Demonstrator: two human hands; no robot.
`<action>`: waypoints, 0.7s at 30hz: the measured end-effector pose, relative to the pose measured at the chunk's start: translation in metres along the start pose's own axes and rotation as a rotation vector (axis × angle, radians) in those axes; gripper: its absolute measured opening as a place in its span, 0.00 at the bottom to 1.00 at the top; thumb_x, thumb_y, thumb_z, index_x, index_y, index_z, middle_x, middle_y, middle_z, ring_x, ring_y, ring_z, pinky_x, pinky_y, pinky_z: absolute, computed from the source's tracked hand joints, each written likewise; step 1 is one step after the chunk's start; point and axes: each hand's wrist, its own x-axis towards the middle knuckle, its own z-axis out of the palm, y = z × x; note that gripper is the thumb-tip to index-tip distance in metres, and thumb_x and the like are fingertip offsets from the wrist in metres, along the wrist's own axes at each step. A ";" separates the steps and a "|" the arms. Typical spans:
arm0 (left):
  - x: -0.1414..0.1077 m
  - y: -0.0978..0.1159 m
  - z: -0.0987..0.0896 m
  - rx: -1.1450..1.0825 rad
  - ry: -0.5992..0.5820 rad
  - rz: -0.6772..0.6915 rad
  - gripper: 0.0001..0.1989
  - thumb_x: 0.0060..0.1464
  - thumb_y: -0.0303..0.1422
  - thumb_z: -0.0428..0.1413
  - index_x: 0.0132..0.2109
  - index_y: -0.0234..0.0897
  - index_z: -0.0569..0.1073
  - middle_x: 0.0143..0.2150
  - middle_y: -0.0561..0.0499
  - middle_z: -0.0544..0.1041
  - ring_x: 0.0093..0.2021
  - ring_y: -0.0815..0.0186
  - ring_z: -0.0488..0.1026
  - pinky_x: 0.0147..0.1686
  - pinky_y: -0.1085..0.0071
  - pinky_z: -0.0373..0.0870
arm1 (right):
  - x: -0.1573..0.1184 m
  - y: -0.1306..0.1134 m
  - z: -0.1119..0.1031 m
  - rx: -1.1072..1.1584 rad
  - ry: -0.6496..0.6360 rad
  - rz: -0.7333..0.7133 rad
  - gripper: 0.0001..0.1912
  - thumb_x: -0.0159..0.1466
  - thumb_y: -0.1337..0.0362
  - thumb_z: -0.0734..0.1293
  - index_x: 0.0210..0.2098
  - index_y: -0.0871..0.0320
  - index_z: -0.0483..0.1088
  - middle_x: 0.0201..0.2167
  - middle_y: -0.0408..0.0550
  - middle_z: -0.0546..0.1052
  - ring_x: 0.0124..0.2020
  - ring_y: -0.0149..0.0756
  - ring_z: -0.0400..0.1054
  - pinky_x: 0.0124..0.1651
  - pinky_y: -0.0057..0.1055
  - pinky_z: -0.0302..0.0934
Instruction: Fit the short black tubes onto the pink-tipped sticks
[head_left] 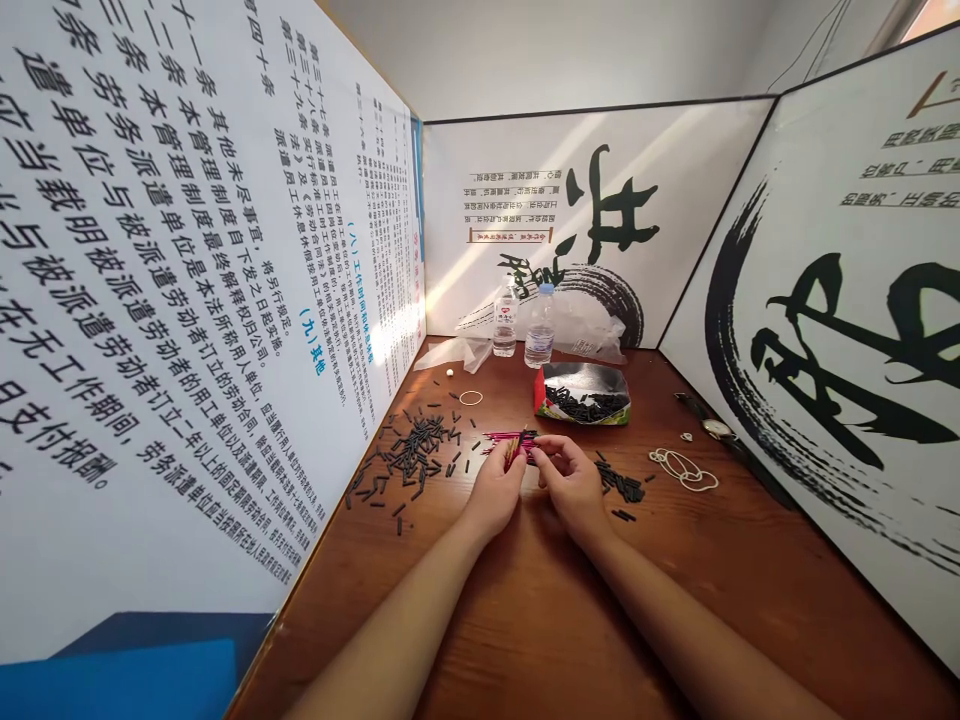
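Over the middle of the table, my left hand (pixel 501 488) is closed around a small bundle of thin sticks (pixel 514 452) with pale and pinkish shafts. Black tips show at the upper end of the bundle. My right hand (pixel 570 482) meets it from the other side, thumb and fingers pinched together near the tips; what they grip is too small to make out. Behind my fingers lie more thin magenta sticks (pixel 491 435). A loose pile of short black tubes (pixel 420 450) spreads to the left, and a smaller heap of black tubes (pixel 622 488) lies right of my right hand.
An open box (pixel 550 412) with black tubes stands beyond my hands. Farther back are two water bottles (pixel 540 335) and clear plastic bags (pixel 592 330). Rubber bands (pixel 682 470) and a wristwatch (pixel 718 430) lie right. Printed panels (pixel 450 270) enclose the table (pixel 517 640).
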 end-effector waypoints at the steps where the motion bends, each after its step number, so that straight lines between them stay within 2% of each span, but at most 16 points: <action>1: 0.001 0.000 0.002 0.043 -0.004 0.066 0.06 0.58 0.34 0.50 0.37 0.36 0.66 0.34 0.50 0.70 0.37 0.67 0.65 0.40 0.72 0.62 | 0.001 0.001 0.000 0.023 0.015 0.005 0.17 0.56 0.54 0.70 0.39 0.58 0.68 0.30 0.46 0.74 0.22 0.28 0.63 0.23 0.25 0.60; 2: 0.003 0.001 0.004 0.088 -0.010 0.106 0.06 0.58 0.34 0.49 0.36 0.36 0.66 0.35 0.50 0.69 0.36 0.67 0.64 0.40 0.73 0.61 | 0.002 0.003 0.000 0.047 0.035 0.010 0.18 0.56 0.54 0.71 0.40 0.57 0.67 0.30 0.45 0.74 0.23 0.28 0.63 0.23 0.25 0.60; 9: 0.014 0.000 0.011 0.311 -0.010 0.154 0.07 0.59 0.31 0.47 0.32 0.37 0.61 0.29 0.55 0.64 0.31 0.69 0.60 0.33 0.74 0.56 | 0.009 0.012 -0.004 0.113 0.105 0.066 0.20 0.53 0.53 0.73 0.37 0.58 0.67 0.30 0.47 0.75 0.23 0.29 0.65 0.23 0.26 0.61; 15: 0.013 -0.005 0.009 0.301 0.003 0.184 0.06 0.60 0.31 0.47 0.33 0.38 0.60 0.30 0.55 0.64 0.30 0.69 0.60 0.33 0.74 0.56 | 0.008 0.010 -0.003 0.106 0.067 0.070 0.18 0.54 0.53 0.72 0.35 0.59 0.67 0.31 0.47 0.76 0.25 0.30 0.66 0.25 0.25 0.61; 21: 0.013 -0.005 0.008 0.273 0.039 0.150 0.07 0.59 0.31 0.48 0.32 0.38 0.59 0.28 0.56 0.62 0.30 0.70 0.58 0.32 0.74 0.55 | 0.006 0.006 -0.001 0.082 0.063 0.054 0.18 0.55 0.52 0.71 0.36 0.58 0.67 0.30 0.47 0.75 0.23 0.30 0.65 0.23 0.26 0.62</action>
